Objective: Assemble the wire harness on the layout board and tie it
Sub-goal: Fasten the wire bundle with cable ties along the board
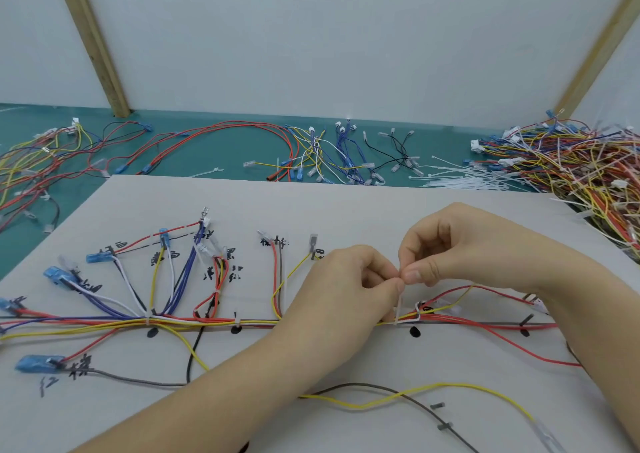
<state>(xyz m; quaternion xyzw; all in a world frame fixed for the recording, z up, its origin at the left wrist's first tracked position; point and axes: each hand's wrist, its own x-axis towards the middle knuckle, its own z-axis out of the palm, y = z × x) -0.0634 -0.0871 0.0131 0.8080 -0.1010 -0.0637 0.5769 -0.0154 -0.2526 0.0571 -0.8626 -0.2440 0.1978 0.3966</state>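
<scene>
At 9 o'clock, beyond the board's corner: loose red, yellow and black wires [52, 161] spread on the green table [214, 161]. At 8 o'clock, on the white layout board [311, 203]: blue-sleeved terminals [57, 275] fanned out beside handwritten black characters, another blue-sleeved terminal [36, 363] lower down. Running 9 to 3 across the board: the wire harness trunk [207, 322], red, yellow, purple and white strands bundled, cinched by a white tie [148, 320] and a second tie [237, 321] further right, black dots marked just below each. At 12 o'clock, on the table: sorted groups of red, yellow, blue and black wires [329, 154].

Just right of centre: left hand [346, 279], fingers curled, thumb and forefinger pinching the upright tail of a white cable tie [399, 309]. Tie looped around the trunk, touching it. Right hand [460, 244] directly beside, fingertips meeting the left's, thumb and forefinger pinching the same tail at its top. Both grips narrow, closed on the tie.

At 2 o'clock: a heap of white cable ties [464, 179] on the table, touching a large tangled pile of finished harnesses [581, 168]. At 5 o'clock: a loose yellow wire [433, 388] and a grey wire [363, 386] crossing on the board.
</scene>
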